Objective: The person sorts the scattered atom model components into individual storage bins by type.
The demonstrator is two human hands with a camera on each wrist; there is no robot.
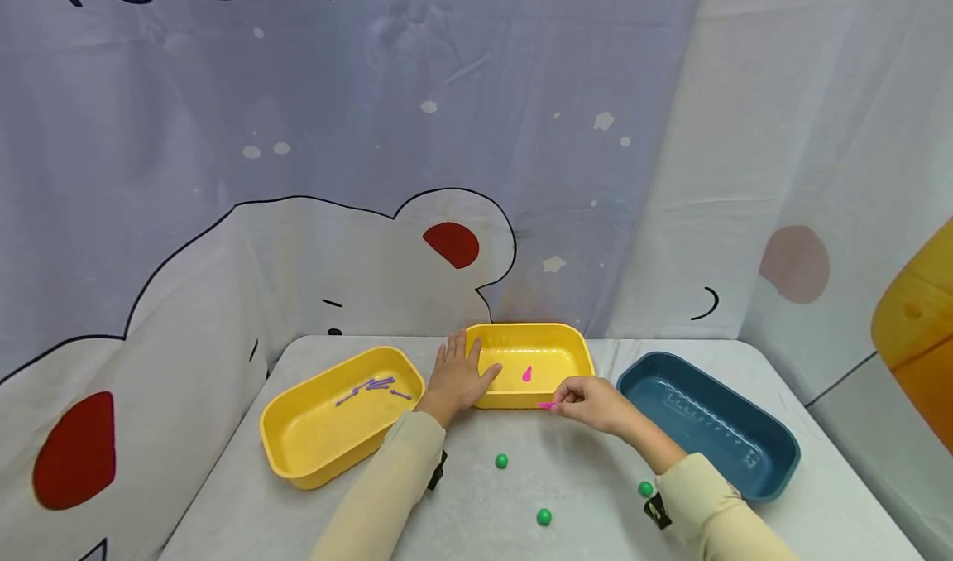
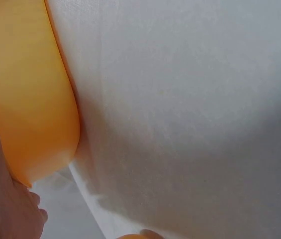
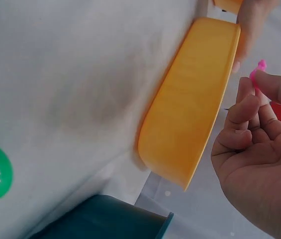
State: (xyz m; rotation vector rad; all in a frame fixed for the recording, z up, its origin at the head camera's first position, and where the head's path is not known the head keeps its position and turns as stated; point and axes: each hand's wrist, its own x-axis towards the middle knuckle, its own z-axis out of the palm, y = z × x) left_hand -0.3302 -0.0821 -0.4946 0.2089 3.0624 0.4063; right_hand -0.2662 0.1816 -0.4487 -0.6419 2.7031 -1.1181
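Note:
My right hand [image 1: 588, 402] pinches a small pink piece [image 1: 547, 405] between thumb and fingertips, over the near edge of the middle yellow tray [image 1: 514, 400]. In the right wrist view the same pink piece [image 3: 261, 65] sticks up above the fingertips. My left hand [image 1: 456, 376], fingers spread, rests on the left rim of that tray. Another pink piece [image 1: 527, 374], shaped like a small pin, lies inside it. In the left wrist view only part of the left hand [image 2: 18, 211] shows, beside a yellow tray wall [image 2: 36, 99].
At the left stands a second yellow tray [image 1: 298, 429] with several purple sticks [image 1: 380, 384]. A dark blue tray [image 1: 715, 420] stands at the right. Green balls lie on the white table: one near the middle [image 1: 502, 461], one nearer [image 1: 544, 516], one by the right sleeve [image 1: 645, 489].

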